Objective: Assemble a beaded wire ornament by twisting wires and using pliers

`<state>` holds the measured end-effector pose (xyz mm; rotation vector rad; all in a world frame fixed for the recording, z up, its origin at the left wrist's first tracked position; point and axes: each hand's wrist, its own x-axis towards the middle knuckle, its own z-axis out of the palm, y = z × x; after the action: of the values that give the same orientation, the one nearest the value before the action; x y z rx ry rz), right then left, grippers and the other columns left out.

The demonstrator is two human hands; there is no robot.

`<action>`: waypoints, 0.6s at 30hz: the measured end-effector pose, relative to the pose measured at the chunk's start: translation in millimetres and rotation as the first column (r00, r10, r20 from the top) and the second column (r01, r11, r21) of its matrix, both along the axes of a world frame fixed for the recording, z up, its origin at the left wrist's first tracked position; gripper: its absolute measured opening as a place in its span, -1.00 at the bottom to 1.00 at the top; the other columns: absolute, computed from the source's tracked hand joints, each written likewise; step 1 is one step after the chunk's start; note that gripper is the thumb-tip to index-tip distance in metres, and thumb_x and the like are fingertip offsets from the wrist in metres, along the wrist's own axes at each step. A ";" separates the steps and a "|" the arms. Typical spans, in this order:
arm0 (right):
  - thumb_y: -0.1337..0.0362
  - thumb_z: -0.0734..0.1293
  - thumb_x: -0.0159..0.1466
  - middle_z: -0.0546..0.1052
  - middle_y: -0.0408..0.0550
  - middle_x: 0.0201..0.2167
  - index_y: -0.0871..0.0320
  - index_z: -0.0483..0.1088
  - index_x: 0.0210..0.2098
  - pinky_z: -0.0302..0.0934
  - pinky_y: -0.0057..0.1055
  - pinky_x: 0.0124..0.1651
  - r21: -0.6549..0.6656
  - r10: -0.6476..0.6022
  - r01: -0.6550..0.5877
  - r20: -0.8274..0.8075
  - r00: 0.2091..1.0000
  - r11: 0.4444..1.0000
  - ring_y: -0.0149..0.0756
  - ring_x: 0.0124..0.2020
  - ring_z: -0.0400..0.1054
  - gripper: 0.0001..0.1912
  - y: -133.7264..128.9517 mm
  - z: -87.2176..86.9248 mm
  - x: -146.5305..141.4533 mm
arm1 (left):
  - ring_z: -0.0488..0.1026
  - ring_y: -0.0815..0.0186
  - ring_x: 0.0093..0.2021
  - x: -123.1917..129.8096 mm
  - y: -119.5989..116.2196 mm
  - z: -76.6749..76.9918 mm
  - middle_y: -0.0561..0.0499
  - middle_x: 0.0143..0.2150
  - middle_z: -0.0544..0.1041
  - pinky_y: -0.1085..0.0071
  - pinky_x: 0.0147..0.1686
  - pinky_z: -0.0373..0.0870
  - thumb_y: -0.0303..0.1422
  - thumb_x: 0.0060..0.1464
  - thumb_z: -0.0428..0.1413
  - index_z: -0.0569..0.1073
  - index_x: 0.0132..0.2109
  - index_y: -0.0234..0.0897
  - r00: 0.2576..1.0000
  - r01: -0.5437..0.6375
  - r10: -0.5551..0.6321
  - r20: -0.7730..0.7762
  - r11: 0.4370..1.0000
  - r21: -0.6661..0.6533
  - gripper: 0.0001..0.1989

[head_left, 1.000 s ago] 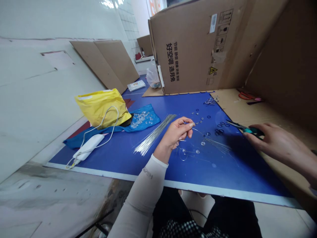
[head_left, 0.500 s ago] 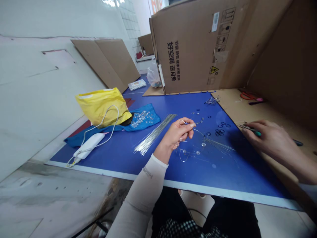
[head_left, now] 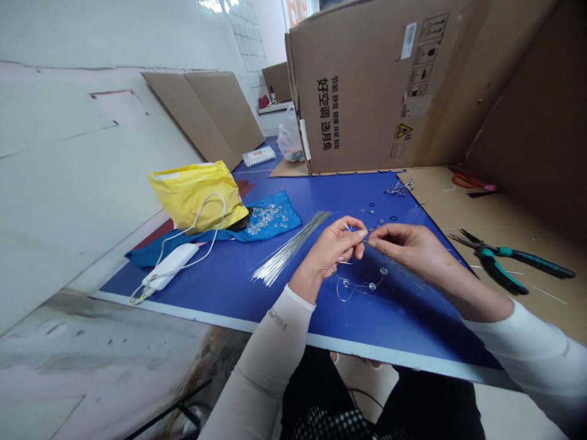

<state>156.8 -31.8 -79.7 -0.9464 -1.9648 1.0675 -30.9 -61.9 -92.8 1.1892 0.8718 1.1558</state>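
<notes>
Wire loop with clear beads [head_left: 360, 286], where?

On the blue table [head_left: 413, 324], right below both hands, its top rising into their fingers.

And the hands?

Left hand [head_left: 337, 247] and right hand [head_left: 408, 245] are both closed in pinches on the wire.

What's beside them?

Loose silver rods [head_left: 288, 247] left, pliers [head_left: 499, 256] right.

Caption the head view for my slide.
Left hand and right hand hold a beaded wire over a blue table.

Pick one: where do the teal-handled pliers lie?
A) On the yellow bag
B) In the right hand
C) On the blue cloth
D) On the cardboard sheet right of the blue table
D. The teal-handled pliers lie on the cardboard sheet, beyond the edge of the blue table, away from the right hand.
</notes>
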 end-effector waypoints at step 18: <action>-0.12 0.54 0.05 0.54 -0.11 -0.45 0.08 0.56 -0.44 0.17 -0.35 -0.30 -0.155 -0.169 0.139 -0.203 0.964 0.978 -0.34 -0.43 0.30 -0.60 16.2 -15.0 9.2 | 0.35 0.52 -0.56 -3.7 2.8 -2.7 -0.03 -0.32 0.62 0.53 -0.56 0.20 -0.21 0.19 0.23 0.45 -0.15 -0.33 0.993 -0.077 0.078 0.085 0.997 -0.006 -0.74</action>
<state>166.1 -15.7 -94.7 -0.9960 -1.6298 1.1773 -34.6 -59.1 -95.5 1.1041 0.8611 1.2585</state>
